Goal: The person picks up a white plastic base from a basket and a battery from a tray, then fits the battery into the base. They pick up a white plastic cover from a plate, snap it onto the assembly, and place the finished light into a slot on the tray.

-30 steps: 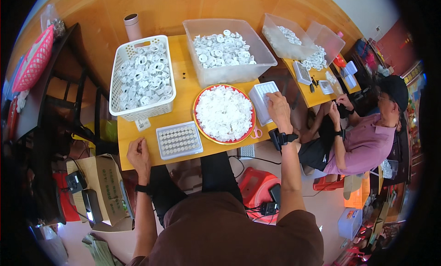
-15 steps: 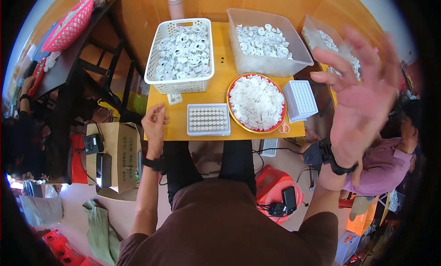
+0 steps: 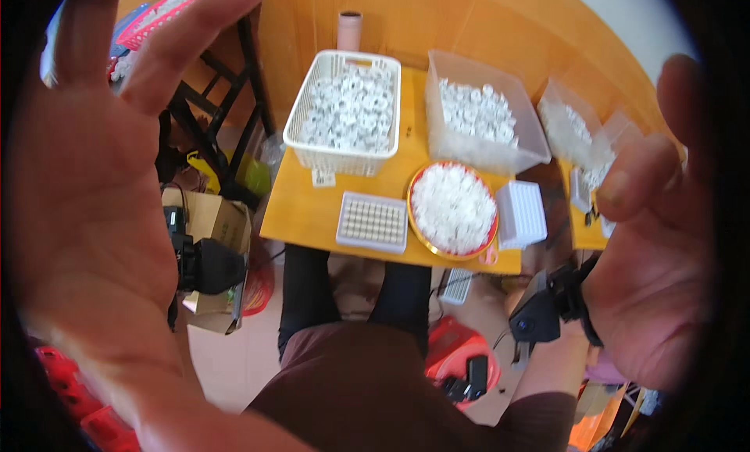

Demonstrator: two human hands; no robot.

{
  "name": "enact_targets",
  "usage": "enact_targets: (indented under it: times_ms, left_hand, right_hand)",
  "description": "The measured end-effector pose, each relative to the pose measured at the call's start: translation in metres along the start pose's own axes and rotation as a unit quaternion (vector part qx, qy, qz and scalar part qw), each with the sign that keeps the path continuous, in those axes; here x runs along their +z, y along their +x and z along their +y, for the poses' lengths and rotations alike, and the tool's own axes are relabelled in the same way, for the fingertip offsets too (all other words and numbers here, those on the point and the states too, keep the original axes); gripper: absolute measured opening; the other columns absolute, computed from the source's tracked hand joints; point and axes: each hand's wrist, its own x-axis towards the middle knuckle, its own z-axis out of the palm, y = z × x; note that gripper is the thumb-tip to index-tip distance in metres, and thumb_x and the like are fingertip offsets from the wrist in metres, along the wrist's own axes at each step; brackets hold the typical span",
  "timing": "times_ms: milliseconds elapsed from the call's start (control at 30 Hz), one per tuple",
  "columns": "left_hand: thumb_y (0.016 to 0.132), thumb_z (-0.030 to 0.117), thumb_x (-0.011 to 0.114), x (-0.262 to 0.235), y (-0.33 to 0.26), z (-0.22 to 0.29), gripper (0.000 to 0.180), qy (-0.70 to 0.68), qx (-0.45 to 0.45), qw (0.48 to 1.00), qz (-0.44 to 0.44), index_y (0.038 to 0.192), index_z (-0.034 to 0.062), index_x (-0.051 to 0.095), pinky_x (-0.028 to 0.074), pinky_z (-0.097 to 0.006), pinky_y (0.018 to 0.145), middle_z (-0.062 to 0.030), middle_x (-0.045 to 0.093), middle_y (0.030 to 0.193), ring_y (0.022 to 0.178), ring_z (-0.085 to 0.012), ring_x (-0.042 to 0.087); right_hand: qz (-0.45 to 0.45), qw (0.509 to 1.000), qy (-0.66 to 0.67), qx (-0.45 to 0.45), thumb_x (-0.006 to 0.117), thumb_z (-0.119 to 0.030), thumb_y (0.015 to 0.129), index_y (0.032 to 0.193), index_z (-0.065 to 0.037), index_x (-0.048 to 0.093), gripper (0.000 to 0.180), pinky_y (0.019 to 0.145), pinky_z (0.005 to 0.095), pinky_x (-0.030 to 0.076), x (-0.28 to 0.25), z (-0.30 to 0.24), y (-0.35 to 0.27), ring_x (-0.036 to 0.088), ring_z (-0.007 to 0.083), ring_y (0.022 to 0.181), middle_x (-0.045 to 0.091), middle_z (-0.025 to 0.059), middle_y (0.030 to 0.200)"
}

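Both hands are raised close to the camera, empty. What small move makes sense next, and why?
Probably lower both hands back toward the yellow table. The left hand and right hand hold nothing and hang open near the lens, far from the grid tray and the red-rimmed bowl of white parts on the table.
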Motion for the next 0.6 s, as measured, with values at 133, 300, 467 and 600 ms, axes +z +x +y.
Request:
enact_targets:
  times_ms: [133,300,467,600]
  left_hand:
    - [0.078,0.045,0.057,0.005,0.020,-0.018,0.081,0.013,0.078,0.995,0.061,0.133,-0.0050,0.025,0.053,-0.033,0.074,-0.0240,0.039,0.125,0.105,-0.0288,0.052]
    - [0.078,0.045,0.057,-0.016,0.063,-0.021,0.080,0.042,0.153,0.983,0.087,0.133,-0.0050,0.026,0.053,-0.033,0.074,-0.0240,0.040,0.125,0.105,-0.0288,0.052]
    - [0.078,0.045,0.057,-0.042,0.101,-0.013,0.080,0.094,0.214,0.968,0.096,0.132,-0.0050,0.026,0.053,-0.033,0.074,-0.0240,0.040,0.125,0.105,-0.0288,0.052]
    - [0.078,0.045,0.056,-0.070,0.124,-0.008,0.079,0.112,0.259,0.955,0.094,0.132,-0.0050,0.027,0.053,-0.033,0.074,-0.0240,0.040,0.125,0.105,-0.0288,0.052]
  right_hand:
    - [0.025,0.998,-0.051,0.016,0.062,-0.043,0.078,0.138,-0.005,0.021,0.081,0.068,0.0287,0.052,0.024,-0.017,0.037,0.059,0.0223,0.090,0.048,0.0180,0.114]
    - [0.082,0.993,-0.059,0.056,0.063,-0.043,0.078,0.138,-0.005,0.021,0.082,0.066,0.0272,0.052,0.009,-0.051,0.037,0.061,0.0195,0.086,0.050,0.0166,0.109]
    - [0.113,0.983,0.023,0.143,0.063,-0.035,0.080,0.133,0.000,0.026,0.074,0.055,0.0207,0.050,0.010,-0.056,0.060,0.058,0.0095,0.057,0.052,0.0085,0.083]
    - [-0.110,0.945,0.041,-0.306,0.054,-0.026,0.086,0.106,0.002,0.042,0.037,0.056,0.0233,0.047,0.031,-0.014,0.083,0.052,0.0122,0.066,0.047,0.0081,0.086]
